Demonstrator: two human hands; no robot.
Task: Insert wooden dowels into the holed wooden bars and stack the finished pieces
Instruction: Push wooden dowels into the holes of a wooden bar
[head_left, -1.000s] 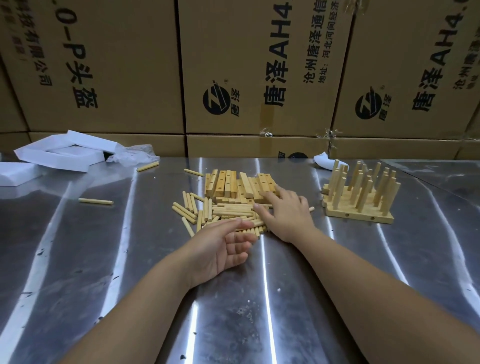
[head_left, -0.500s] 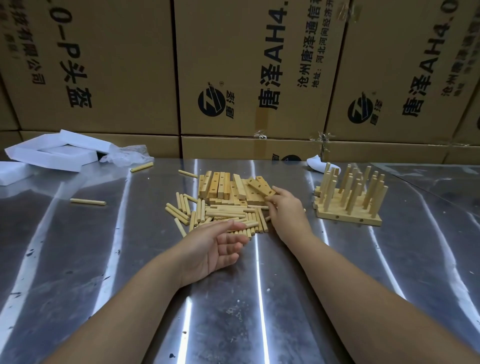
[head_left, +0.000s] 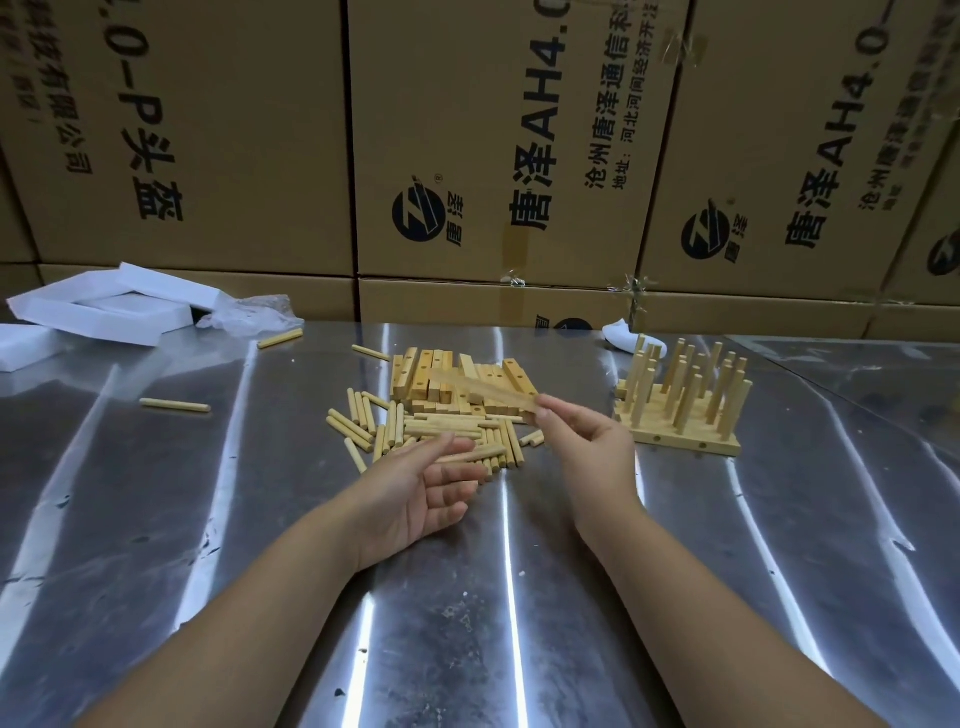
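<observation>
My right hand (head_left: 587, 457) grips one holed wooden bar (head_left: 478, 389), blurred, lifted above the pile and pointing up-left. My left hand (head_left: 415, 493) lies palm up just in front of the loose dowels (head_left: 415, 426), with one dowel (head_left: 467, 456) resting across its fingertips. Behind the dowels sits a heap of holed bars (head_left: 441, 374). To the right stands the stack of finished pieces (head_left: 680, 405), flat bars with several dowels sticking upright.
The work surface is a shiny metal table (head_left: 260, 519). Stray dowels lie at the left (head_left: 175, 405) and far left back (head_left: 280, 338). White foam pieces (head_left: 104, 306) and a plastic bag (head_left: 249, 314) sit at the back left. Cardboard boxes (head_left: 493, 156) wall the back.
My right hand took a bar from the heap and lifted it toward me. My left hand stayed palm up near the dowels, now with one dowel on its fingers.
</observation>
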